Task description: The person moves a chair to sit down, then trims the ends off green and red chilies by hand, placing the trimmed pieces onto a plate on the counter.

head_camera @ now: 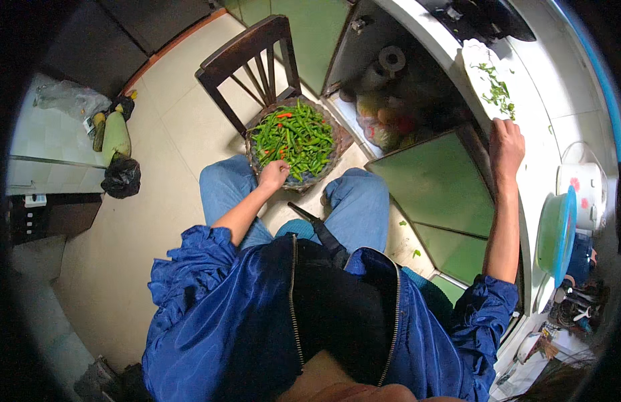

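A round woven basket [303, 187] heaped with green chili peppers [295, 135] and a few red ones sits on a dark wooden chair [240, 47] before my knees. My left hand [274, 175] is at the basket's near left rim, fingers bent together over the peppers. Whether a pepper is pinched there is too small to make out. On the white counter to my right lies a white scalloped platter [474, 53] with small green pieces [498, 93] scattered on it. My right hand [507, 143] reaches to its near end, fingertips bent down and hidden from me.
An open green cabinet [436, 186] below the counter holds bagged produce [385, 123] and a paper roll [391, 59]. A green basin [554, 236] and a white rice cooker [579, 193] stand along the counter. Left are a pale green gourd [116, 138] and a black plastic bag [121, 178].
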A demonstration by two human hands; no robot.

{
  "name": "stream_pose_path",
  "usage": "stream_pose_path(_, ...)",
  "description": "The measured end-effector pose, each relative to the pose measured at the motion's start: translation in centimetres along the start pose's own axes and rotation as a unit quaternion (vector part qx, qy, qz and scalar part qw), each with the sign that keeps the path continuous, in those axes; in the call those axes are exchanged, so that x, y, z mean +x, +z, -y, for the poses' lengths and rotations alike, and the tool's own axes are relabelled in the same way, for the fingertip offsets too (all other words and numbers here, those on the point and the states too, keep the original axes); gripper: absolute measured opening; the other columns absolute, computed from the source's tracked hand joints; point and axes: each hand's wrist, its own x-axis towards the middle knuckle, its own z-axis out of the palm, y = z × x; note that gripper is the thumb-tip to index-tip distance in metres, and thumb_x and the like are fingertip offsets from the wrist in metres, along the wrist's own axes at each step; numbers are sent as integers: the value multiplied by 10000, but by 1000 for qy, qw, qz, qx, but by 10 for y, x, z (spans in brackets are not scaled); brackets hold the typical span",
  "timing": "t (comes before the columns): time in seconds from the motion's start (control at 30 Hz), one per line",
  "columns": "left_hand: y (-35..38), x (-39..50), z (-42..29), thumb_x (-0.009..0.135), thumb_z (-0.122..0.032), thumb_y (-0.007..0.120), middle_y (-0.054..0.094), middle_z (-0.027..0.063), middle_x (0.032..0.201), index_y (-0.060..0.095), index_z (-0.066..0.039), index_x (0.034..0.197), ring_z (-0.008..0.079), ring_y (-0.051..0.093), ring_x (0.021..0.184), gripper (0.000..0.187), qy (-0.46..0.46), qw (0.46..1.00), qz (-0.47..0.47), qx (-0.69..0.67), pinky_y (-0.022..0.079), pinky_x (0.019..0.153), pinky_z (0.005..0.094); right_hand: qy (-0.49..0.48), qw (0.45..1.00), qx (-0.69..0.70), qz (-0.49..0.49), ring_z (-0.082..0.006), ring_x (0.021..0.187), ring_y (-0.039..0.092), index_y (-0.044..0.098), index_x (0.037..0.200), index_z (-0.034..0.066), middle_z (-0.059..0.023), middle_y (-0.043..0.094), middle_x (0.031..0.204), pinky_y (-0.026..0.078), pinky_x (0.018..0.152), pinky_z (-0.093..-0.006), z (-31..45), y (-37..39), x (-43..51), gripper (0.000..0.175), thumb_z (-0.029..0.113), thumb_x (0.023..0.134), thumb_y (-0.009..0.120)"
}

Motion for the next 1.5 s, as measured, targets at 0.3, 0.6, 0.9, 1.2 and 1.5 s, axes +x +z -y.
stream_pose_path(0.3,19,12,-32,739,-151,539,582,153,844,484,-45,897,322,588,737,198,57,967,-25,246,467,619,438,2,967,250,-52,-244,841,557,574,937,74,-93,582,923,441,736,-341,102,-14,-14,229,56,711,605)
stream_pose_path(0.6,14,17,-18,779,-138,564,625,130,778,544,-35,902,186,535,513,162,-172,946,51,-269,417,440,298,149,695,623,326,-145,651,571,601,903,18,-71,594,781,456,596,-264,290,91,-83,163,104,774,553)
stream_pose_path(0.9,0,-49,-51,825,-129,542,518,2,676,511,-105,910,48,373,451,94,-301,642,140,-692,310,383,154,359,287,814,356,-99,632,573,572,894,30,-44,613,743,442,544,-188,353,102,-115,211,225,852,502)
stream_pose_path(1.2,-21,-75,-69,819,-204,556,493,-31,672,542,-43,996,31,362,446,239,-158,796,114,-574,334,402,169,297,571,684,344,-155,475,509,551,686,11,-53,540,528,389,442,-284,343,82,-125,177,160,775,585)
stream_pose_path(1.5,-21,-79,-59,826,-205,551,478,-16,648,565,-28,883,53,390,496,187,-148,774,160,-594,331,436,164,115,764,575,267,-309,577,551,557,739,19,-180,538,624,413,527,-370,328,56,-122,151,168,748,582)
